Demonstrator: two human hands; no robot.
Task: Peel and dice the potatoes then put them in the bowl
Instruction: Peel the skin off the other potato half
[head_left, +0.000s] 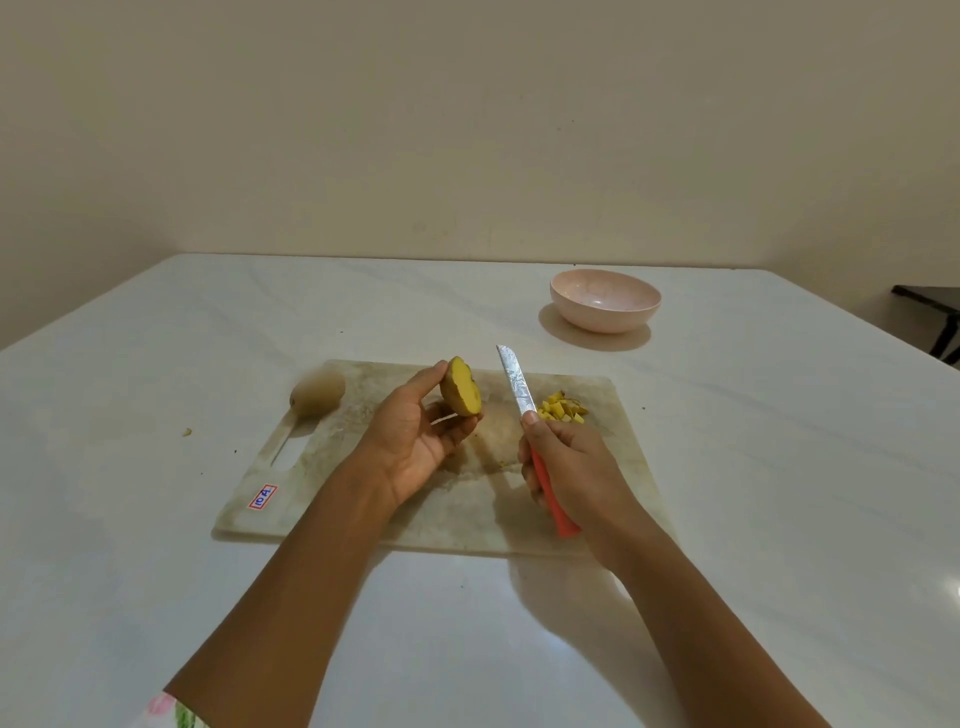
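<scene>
The left hand (415, 431) is lifted over the cutting board (363, 467) and pinches a potato half (460, 387) between thumb and fingertips, I'd guess to inspect it or turn it for peeling before it goes down to be cut. Its long axis stands close to upright, leaning a little, and the yellow cut face is turned toward the person and the knife (516, 382). The right hand (566, 457) is wrapped round the knife's red handle, forefinger up by the blade's base. The blade points away from the person and slightly left, held clear of the potato, which looks like a safe waiting pose. A small heap of diced pieces (561, 407) lies on the board just beyond that hand, pushed aside to free the cutting space. A whole potato (318, 393) lies lengthwise across the board's far left corner. The pink bowl (605, 300) stands on the bench (156, 364) behind the board, nothing visible in it
</scene>
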